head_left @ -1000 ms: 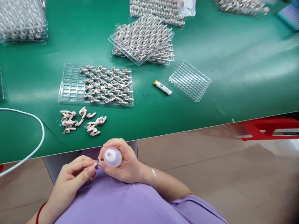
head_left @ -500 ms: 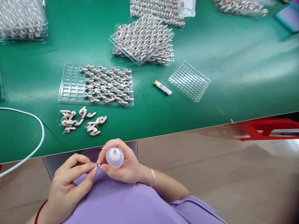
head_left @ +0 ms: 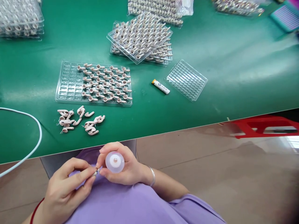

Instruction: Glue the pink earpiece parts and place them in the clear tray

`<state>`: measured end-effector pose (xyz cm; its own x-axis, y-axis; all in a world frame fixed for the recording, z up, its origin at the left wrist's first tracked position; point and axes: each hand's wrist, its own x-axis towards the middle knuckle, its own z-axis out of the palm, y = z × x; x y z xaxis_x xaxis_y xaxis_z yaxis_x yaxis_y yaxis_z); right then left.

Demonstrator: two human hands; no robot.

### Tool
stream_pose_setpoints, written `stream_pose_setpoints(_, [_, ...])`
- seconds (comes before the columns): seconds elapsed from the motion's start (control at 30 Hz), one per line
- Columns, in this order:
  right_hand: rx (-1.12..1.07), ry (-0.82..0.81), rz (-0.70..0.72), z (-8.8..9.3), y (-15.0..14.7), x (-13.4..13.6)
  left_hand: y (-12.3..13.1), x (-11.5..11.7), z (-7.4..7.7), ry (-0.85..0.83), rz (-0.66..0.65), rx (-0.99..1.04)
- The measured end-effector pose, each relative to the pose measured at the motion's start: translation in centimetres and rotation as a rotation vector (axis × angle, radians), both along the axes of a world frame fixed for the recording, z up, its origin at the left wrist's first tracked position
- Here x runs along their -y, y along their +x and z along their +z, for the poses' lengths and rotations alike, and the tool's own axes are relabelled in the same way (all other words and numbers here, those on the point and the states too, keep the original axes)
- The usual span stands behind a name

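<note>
Above my lap, my left hand (head_left: 65, 186) pinches a small pale earbud part (head_left: 95, 172) between thumb and fingertips; most of it is hidden. My right hand (head_left: 129, 169) curls around a translucent round squeeze bottle (head_left: 115, 166), whose white top and small nozzle point up towards me. The right thumb and index fingertips meet the end of the earbud part, touching or very close to it. On the green table (head_left: 140, 118) beyond my hands lie two loose groups of earbud shells (head_left: 92, 125). Behind them is a clear tray (head_left: 61, 90), partly filled with rows of such shells.
Stacked filled trays (head_left: 140, 39) stand farther back, with another stack (head_left: 21, 20) at far left. Right of the tray lie a white tube with an orange end (head_left: 161, 86) and a clear textured tray (head_left: 187, 80). A white cable (head_left: 39, 133) loops at left. A red stool (head_left: 266, 127) stands right.
Both hands have dipped slightly, and the bottle has tipped so that its nozzle points more directly at the camera. The view has shifted a little; the table items stay in place.
</note>
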<state>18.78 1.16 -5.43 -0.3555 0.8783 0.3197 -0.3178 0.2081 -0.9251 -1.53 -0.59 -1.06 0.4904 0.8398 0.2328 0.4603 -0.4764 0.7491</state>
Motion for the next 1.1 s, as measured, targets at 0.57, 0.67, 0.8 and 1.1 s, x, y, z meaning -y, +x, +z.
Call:
stream_pose_setpoints(0.57, [-0.052,-0.038,0.036,0.3,0.1,0.0,-0.5,-0.3,0.2,0.133,-0.044,-0.018])
stream_pose_setpoints(0.67, [-0.028,-0.033,0.025,0.0,0.2,0.1,-0.7,-0.1,0.1,0.157,-0.028,-0.052])
stream_pose_setpoints(0.8, [-0.018,-0.029,0.020,-0.3,0.2,0.2,-0.8,0.1,0.1,0.159,-0.018,-0.093])
stream_pose_setpoints(1.1, [-0.040,-0.038,0.009,-0.1,0.2,0.2,-1.1,0.2,0.0,0.186,0.001,-0.133])
